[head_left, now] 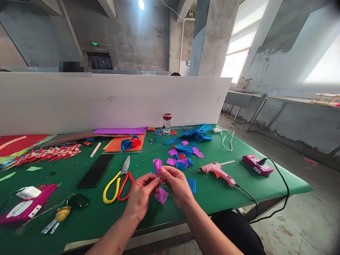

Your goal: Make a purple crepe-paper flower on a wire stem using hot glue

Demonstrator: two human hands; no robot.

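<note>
Over the near edge of the green table, my left hand and my right hand meet, both pinching a small purple paper flower piece that sticks up between the fingertips. A second purple petal hangs below the fingers. A blue paper piece lies just right of my right hand. Yellow-and-red scissors rest left of my left hand, and a pink glue gun lies to the right.
Loose blue and purple petals are scattered mid-table. A glass jar, orange sheet with paper flowers, black phone, keys, pink power strips and a white partition surround them.
</note>
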